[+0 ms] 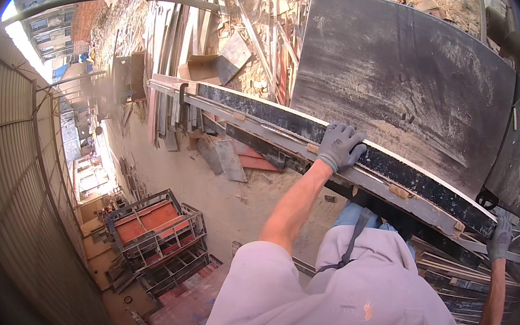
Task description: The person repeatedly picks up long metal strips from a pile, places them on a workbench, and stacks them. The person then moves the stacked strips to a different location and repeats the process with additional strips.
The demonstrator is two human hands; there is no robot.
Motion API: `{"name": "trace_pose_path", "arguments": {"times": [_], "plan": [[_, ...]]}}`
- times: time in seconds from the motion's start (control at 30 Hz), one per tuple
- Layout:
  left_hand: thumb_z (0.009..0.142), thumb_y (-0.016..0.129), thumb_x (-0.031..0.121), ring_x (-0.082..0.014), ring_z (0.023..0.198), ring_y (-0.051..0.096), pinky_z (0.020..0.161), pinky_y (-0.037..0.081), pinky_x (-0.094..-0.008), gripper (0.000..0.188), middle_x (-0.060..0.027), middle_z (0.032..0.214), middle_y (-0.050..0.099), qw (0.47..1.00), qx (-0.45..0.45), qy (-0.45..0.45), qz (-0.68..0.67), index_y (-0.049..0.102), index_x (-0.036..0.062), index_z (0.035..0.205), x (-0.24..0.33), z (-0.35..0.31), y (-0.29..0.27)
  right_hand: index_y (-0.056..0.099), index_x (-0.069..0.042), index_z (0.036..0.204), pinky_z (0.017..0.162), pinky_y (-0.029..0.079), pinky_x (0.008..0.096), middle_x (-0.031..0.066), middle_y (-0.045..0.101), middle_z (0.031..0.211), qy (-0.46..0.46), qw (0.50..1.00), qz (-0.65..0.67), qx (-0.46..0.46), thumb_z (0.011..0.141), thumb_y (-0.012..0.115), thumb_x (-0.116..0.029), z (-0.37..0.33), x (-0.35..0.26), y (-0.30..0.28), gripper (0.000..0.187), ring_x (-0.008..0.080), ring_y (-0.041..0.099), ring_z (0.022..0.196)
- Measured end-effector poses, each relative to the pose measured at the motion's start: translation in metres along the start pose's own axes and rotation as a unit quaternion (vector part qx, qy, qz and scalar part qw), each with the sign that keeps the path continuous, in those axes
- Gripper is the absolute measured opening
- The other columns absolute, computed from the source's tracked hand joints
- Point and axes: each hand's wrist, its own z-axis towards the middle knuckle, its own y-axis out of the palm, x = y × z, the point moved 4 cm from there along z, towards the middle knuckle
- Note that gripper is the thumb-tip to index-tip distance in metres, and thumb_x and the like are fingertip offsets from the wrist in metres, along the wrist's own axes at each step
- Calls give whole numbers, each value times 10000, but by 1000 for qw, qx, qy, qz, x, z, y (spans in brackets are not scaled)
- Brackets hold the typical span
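A long, narrow black board with a pale, rough edge runs diagonally in front of me, from upper left to lower right. My left hand, in a grey glove, is closed over its edge near the middle, fingers curled across the top. Also gloved in grey, my right hand grips the board's right end; its fingers are partly hidden. Under and along the board lies a grey beam with small wooden blocks on it. A dark hook-shaped clamp stands at the beam's far left end.
Just beyond the board lies a large, dusty black sheet. Long timber strips and an open cardboard box are at the back. Red-topped metal frames stack at left beside a corrugated wall. More strips lie at lower right.
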Motion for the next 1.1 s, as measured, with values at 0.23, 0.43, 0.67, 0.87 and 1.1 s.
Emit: {"name": "trace_pose_path", "arguments": {"times": [0.23, 0.43, 0.67, 0.87, 1.1], "plan": [[942, 759, 361, -330, 1072, 650, 1028, 459, -528, 278, -59, 1056, 702, 1000, 25, -8, -16, 740, 221, 1182, 4, 4, -4, 565, 4, 1358, 1097, 486, 528, 257, 607, 1300, 31, 999, 14, -26, 693, 800, 7, -8, 7, 12, 706, 476, 582, 1268], [953, 731, 277, -346, 1070, 658, 977, 468, -514, 229, -84, 1083, 730, 999, 24, 7, -35, 772, 184, 1158, 9, 21, 11, 578, -39, 1341, 1030, 487, 542, 211, 640, 1227, 61, 994, -53, -80, 762, 773, -62, 7, -15, -1, 612, 426, 610, 1200], [1003, 684, 263, -356, 1047, 657, 954, 485, -494, 227, -115, 1053, 726, 1000, 7, 17, 7, 791, 153, 1170, 15, 16, 7, 541, -54, 1484, 1241, 370, 517, 198, 563, 1492, 111, 990, 2, -86, 740, 805, -132, 9, -46, -44, 793, 396, 502, 1447], [1018, 664, 257, -378, 1025, 651, 923, 500, -497, 207, -140, 1049, 724, 999, 28, 38, -22, 773, 127, 1139, 15, 17, 12, 598, 3, 1497, 1081, 494, 429, 174, 657, 1421, 349, 820, 434, 133, 912, 724, -210, -50, 83, 6, 635, 287, 661, 1243], [984, 689, 228, -374, 1027, 654, 937, 492, -489, 214, -136, 1047, 727, 999, 35, 39, 1, 769, 120, 1151, 12, 14, 14, 787, 15, 1282, 997, 540, 374, 156, 822, 1213, 502, 753, 398, 153, 1009, 721, -422, -39, 93, 23, 519, 221, 740, 1126]]}}
